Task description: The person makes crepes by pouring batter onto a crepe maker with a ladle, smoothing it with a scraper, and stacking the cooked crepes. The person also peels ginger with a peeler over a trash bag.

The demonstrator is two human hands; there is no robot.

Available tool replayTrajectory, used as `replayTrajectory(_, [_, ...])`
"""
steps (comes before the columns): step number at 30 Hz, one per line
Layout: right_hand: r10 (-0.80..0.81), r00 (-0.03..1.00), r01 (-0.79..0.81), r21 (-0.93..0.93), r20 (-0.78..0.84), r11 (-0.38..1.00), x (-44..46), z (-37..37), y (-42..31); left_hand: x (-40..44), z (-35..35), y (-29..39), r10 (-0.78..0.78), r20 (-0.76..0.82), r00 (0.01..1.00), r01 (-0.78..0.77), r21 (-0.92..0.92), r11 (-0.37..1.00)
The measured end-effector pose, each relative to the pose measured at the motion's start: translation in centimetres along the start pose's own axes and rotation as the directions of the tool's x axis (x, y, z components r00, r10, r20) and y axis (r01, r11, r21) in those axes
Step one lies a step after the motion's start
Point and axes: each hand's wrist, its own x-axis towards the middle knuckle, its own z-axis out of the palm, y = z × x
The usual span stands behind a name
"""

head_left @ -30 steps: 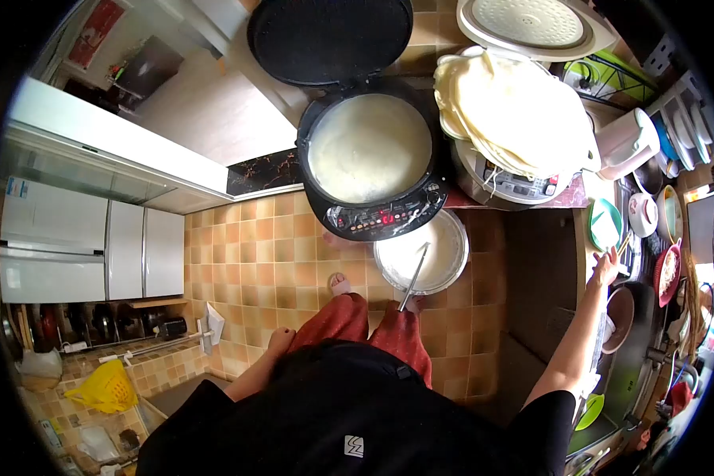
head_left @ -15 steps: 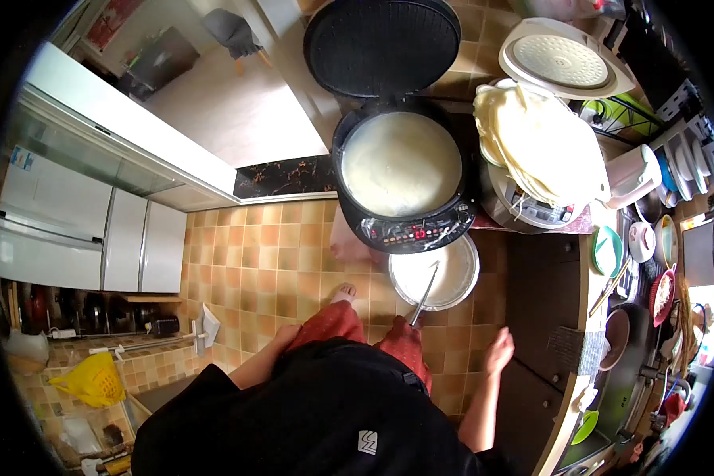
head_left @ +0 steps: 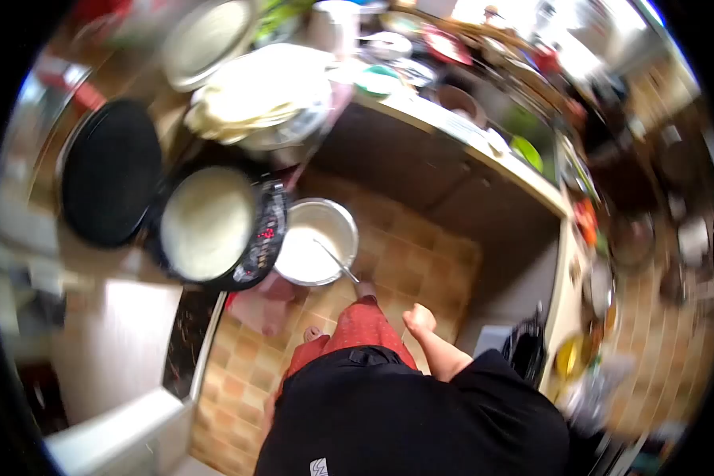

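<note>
Pale, round, thin pancake (head_left: 209, 224) lies within the round black electric griddle (head_left: 263, 246), at nine o'clock; the griddle's black lid (head_left: 111, 173) stands open beyond. A pale flatbread stack (head_left: 250, 91) sits at eleven. Beige-and-orange tiled floor (head_left: 408, 238) bears the round metal basin (head_left: 349, 226) of white batter. A light-edged counter (head_left: 531, 184) runs towards two. Right hand (head_left: 420, 319): near the red trousers (head_left: 365, 329), blurred, finger state undeterminable. Left hand: hidden, state undeterminable.
</note>
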Motion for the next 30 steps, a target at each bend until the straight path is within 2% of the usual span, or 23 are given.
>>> replayTrajectory(1, [0.047,0.997,-0.044,0.049,-0.061,0.998,-1.1,1.6,-0.5,0.0,-0.5,-0.6,0.004,0.008,1.000,-0.004,0.027,1.000])
replayTrajectory(4, [0.039,0.996,-0.030,0.108,-0.082,0.994,-6.8,4.1,-1.6,-0.2,-2.8,-2.2,-0.016,0.040,0.999,0.013,0.085,0.996])
replayTrajectory(7, [-0.023,0.980,0.055,0.158,-0.196,0.986,-10.0,3.7,1.2,-0.4,-4.5,-2.8,-0.055,0.081,0.995,0.046,0.113,0.993])
replayTrajectory(10, [0.138,0.960,-0.074,0.256,-0.245,0.964,-13.4,2.2,4.7,-1.5,-6.5,-0.5,-0.101,0.120,0.988,0.085,0.138,0.987])
replayTrajectory(14, [0.254,0.957,-0.234,0.149,-0.137,0.961,-16.3,6.4,10.6,-1.2,-7.6,4.8,-0.178,0.254,0.951,0.181,0.009,0.983])
replayTrajectory(16, [0.312,0.948,-0.302,0.139,-0.060,0.943,-17.9,8.0,12.2,3.1,-6.8,4.5,-0.141,0.411,0.901,0.221,-0.153,0.963])
replayTrajectory(19, [0.442,0.897,-0.431,0.199,-0.012,0.880,-18.6,8.9,13.9,3.4,-3.9,9.0,-0.124,0.480,0.868,0.204,-0.120,0.972])
replayTrajectory(22, [0.496,0.868,-0.486,0.224,0.011,0.845,-18.1,8.7,16.5,1.4,0.7,12.3,0.091,0.356,0.930,-0.126,0.074,0.989])
replayTrajectory(25, [0.506,0.862,-0.484,0.293,-0.002,0.825,-18.5,5.6,17.8,2.7,4.5,12.8,0.207,0.255,0.945,-0.290,0.350,0.891])
replayTrajectory(27, [0.522,0.852,-0.485,0.334,-0.028,0.809,-17.7,4.9,19.9,3.5,6.3,13.8,0.271,0.337,0.901,-0.408,0.454,0.792])
replayTrajectory(29, [0.520,0.854,-0.485,0.352,-0.006,0.801,-16.2,5.0,21.8,4.2,7.7,14.5,0.233,0.346,0.909,-0.375,0.435,0.819])
replayTrajectory(30, [0.518,0.855,-0.494,0.348,0.027,0.797,-15.4,5.2,23.5,4.0,8.1,15.4,0.240,0.414,0.878,-0.438,0.496,0.749])
